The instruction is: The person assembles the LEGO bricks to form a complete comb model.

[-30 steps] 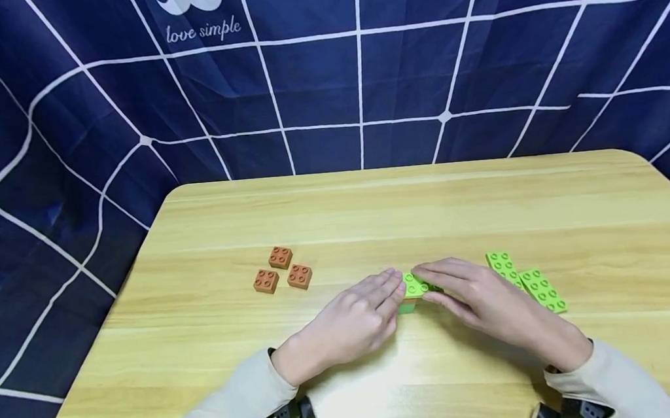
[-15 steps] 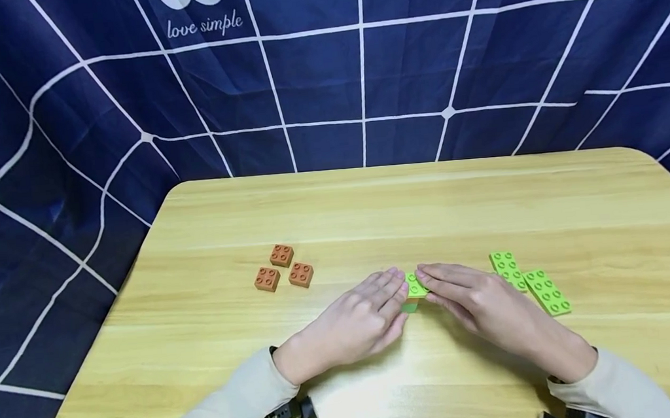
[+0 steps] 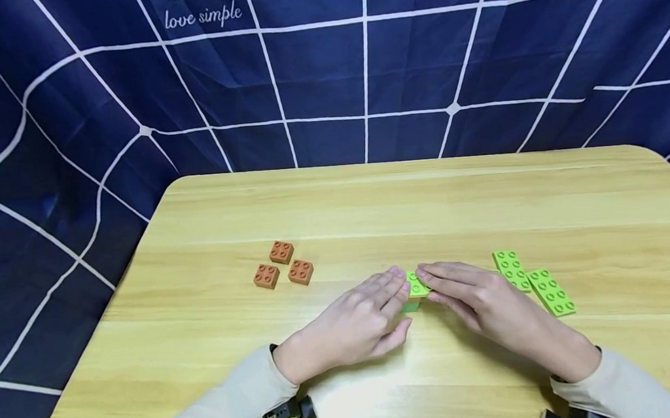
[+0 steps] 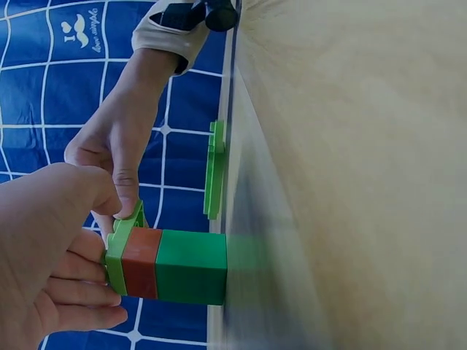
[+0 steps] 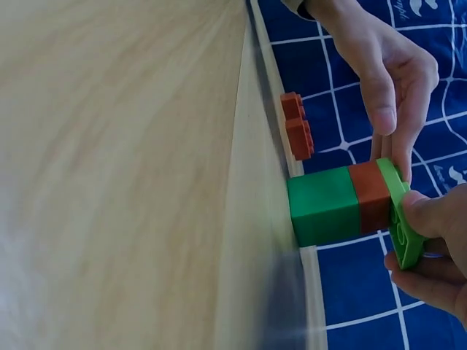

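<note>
My right fingers (image 5: 423, 289) pinch the lime plate (image 4: 117, 257); my straight left fingers (image 4: 79, 292) touch it. Beneath: brown brick (image 4: 140, 264), green block (image 4: 191, 267), pale wood table (image 3: 406, 210). Blue gridded curtain (image 3: 321, 79) behind.

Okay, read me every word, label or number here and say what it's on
"love simple": blue cloth, upper left, head view.
"love": same cloth, upper right, at the picture's edge.
Cloth lettering in both wrist views: too small or blurred to read surely.
Orange bricks and green bricks: nothing readable.
</note>
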Tool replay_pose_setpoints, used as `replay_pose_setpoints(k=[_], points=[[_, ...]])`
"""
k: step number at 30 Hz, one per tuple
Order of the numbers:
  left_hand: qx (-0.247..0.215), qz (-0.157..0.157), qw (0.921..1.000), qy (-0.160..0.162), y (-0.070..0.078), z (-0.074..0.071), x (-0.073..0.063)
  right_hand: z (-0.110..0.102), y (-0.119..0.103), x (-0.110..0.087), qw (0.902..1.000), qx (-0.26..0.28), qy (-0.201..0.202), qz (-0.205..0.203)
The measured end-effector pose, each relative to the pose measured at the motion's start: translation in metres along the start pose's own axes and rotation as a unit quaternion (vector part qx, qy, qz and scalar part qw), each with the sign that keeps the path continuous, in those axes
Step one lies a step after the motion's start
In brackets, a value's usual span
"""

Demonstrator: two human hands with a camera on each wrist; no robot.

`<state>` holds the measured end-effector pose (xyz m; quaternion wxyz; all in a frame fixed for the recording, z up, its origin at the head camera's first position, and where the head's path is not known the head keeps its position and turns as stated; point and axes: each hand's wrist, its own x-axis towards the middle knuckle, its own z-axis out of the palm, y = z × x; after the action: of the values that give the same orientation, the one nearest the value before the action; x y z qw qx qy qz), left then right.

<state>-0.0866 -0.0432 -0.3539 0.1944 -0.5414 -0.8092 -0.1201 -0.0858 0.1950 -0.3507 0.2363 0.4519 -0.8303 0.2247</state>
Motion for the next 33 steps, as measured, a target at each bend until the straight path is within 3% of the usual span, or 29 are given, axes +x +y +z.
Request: replay_pose_setpoints(k=[6, 14, 17, 21, 26, 29, 33], points=[[-0.062, -0.035, 0.9974, 0.003, -0.004, -0.004, 0.004, -0.002, 0.000, 0.002, 1.0000, -0.003, -0.005, -0.003], [-0.166, -0.085, 0.9823, -0.014, -0.022, -0.019, 0.003, -0.007, -0.003, 0.007, 0.9995, -0.024, -0.021, -0.004], [-0.159, -0.125, 0.9793, -0.014, -0.035, -0.027, -0.010, -0.007, -0.003, 0.008, 0.9993, -0.026, -0.026, -0.005], [-0.105, -0.193, 0.9756, -0.003, -0.054, -0.039, -0.039, -0.006, -0.002, 0.010, 0.9992, -0.028, -0.026, -0.011], [-0.064, -0.267, 0.9617, -0.003, -0.071, -0.048, -0.074, -0.006, -0.001, 0.012, 0.9991, -0.026, -0.029, -0.016], [-0.059, -0.288, 0.9559, -0.009, -0.077, -0.049, -0.087, -0.006, -0.001, 0.012, 0.9992, -0.022, -0.028, -0.018], [-0.054, -0.293, 0.9546, -0.007, -0.081, -0.048, -0.097, -0.004, 0.000, 0.012, 0.9993, -0.020, -0.024, -0.018]])
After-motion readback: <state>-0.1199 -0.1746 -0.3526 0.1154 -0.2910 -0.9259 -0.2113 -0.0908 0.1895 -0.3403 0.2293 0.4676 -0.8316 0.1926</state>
